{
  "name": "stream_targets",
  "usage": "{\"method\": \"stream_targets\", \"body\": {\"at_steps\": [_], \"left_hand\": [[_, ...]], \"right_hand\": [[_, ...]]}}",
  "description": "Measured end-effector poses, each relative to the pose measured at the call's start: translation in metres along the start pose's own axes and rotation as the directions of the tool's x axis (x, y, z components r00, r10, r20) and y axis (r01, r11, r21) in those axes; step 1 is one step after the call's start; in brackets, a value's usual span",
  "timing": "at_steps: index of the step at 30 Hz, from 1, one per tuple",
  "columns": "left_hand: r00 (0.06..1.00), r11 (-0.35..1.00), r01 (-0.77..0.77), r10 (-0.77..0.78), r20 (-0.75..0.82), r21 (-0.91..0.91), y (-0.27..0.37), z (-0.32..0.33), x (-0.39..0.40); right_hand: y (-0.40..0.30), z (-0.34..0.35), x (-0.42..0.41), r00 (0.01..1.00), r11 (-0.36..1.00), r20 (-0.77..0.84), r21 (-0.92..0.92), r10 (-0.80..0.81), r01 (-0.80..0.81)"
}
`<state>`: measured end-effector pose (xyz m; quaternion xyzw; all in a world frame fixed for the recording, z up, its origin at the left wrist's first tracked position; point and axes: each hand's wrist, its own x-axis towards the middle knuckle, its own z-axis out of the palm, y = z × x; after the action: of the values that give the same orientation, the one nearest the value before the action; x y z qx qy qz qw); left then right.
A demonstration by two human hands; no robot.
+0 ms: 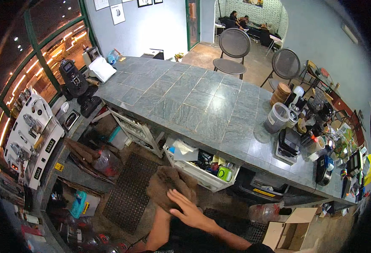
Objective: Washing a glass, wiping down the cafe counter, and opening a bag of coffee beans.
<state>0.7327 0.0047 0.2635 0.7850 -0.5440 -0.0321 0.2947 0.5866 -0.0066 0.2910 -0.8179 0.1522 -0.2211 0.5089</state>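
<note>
A bunched brown cloth (pixel 168 186) is held in front of my body, above the floor mat and beside the open drawer. My left hand (pixel 163 210) is mostly hidden under the cloth, with its wrist and forearm showing below; how its fingers sit cannot be seen. My right hand (pixel 187 210) lies over the cloth's lower right side, fingers extended and somewhat spread, palm towards the fabric. The grey stone-tiled counter (pixel 172 110) stretches across beyond both hands.
An open white drawer (pixel 201 182) juts out below the counter. At left stand a white espresso machine (pixel 35 142) and a black coffee grinder (pixel 73 79). Cups, a clear plastic container (pixel 275 118) and a payment terminal crowd the right. An open cardboard box (pixel 291 231) sits low right.
</note>
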Motion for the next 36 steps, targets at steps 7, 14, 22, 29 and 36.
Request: {"method": "stream_targets", "body": {"at_steps": [7, 14, 22, 29, 36], "left_hand": [[0.987, 0.977, 0.132, -0.114, 0.110, -0.169, -0.016, -0.021, -0.021], [0.897, 0.390, 0.441, -0.203, 0.392, -0.808, -0.065, -0.050, 0.021], [0.795, -0.503, 0.527, 0.007, 0.606, -0.686, -0.190, -0.115, 0.074], [0.885, 0.133, 0.317, -0.397, 0.242, -0.939, -0.226, -0.110, 0.107], [0.910, 0.851, 0.267, -0.377, -0.173, -0.452, -0.269, -0.150, 0.154]], "right_hand": [[0.124, -0.042, 0.004, 0.770, 0.799, -0.360, 0.519, 0.527, -0.304], [0.104, -0.052, 0.057, 0.836, 0.237, 0.145, 0.921, 0.529, -0.310], [0.055, -0.123, 0.110, 0.668, 0.575, -0.301, 0.785, 0.680, -0.232], [0.063, -0.126, 0.146, 0.783, 0.776, -0.149, 0.336, 0.604, -0.534], [0.056, -0.110, 0.161, 0.616, 0.841, -0.613, 0.516, 0.495, -0.163]]}}
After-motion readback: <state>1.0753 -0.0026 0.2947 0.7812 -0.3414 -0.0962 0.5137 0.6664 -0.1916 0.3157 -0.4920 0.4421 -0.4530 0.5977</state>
